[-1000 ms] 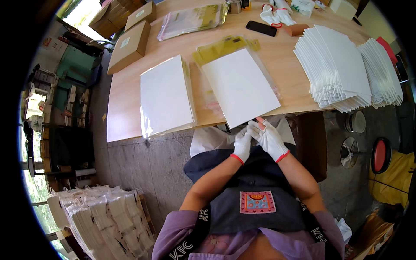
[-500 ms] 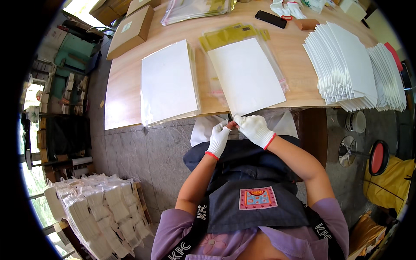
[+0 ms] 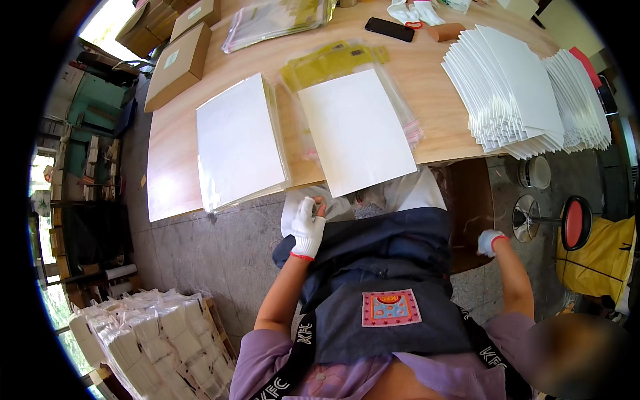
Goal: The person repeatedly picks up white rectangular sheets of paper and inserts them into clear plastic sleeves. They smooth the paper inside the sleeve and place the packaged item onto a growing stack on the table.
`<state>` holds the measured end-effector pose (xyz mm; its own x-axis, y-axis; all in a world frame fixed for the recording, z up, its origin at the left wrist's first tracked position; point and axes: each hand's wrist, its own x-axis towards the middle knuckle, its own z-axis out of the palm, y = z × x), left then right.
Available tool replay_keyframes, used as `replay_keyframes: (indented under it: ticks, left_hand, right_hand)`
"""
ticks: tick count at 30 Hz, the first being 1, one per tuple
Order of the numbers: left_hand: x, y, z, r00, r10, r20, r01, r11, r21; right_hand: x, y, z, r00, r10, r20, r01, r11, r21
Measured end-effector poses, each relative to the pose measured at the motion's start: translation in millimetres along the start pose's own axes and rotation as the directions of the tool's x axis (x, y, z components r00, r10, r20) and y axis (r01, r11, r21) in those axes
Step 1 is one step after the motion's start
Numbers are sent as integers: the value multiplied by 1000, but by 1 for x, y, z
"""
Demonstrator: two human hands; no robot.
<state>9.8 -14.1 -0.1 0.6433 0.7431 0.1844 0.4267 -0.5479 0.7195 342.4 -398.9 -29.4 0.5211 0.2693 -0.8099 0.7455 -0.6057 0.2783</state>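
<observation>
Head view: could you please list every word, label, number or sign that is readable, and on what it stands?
Left apron strap: large white letters, legible, not copied here.
Right apron strap: the same kind of white letters, not copied.
Apron patch: small central marks, too small to read.
White label on the cardboard box: too small to read.
Yellow-printed clear bags: dark marks, unreadable.

Pale wooden table (image 3: 167, 177): yellow-ended clear sleeves (image 3: 313, 69) under a white sheet (image 3: 358, 133); flat stack (image 3: 240, 143) left; fanned stack (image 3: 510, 87) right; black phone (image 3: 389, 29), cardboard box (image 3: 175, 70) farther back.
</observation>
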Motion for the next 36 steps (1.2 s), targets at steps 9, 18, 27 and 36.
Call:
replay_keyframes:
  ticks: [9, 18, 27, 36]
  left_hand:
    - [29, 18, 4, 867, 499, -21, -481, 845, 233]
    - [14, 15, 26, 817, -547, 185, 355, 223, -908]
    - [32, 82, -84, 948, -319, 0, 240, 714, -658]
    - [32, -66, -202, 855, -183, -486, 238, 970, 53]
  right_hand:
    - [-52, -138, -174, 161, -283, -945, 689, 718, -98]
    - [-22, -167, -171, 671, 240, -701, 566, 445, 694]
    - [-10, -201, -168, 788, -302, -536, 409, -394, 823]
    - [-92, -365, -276, 562, -504, -656, 792, 98, 603]
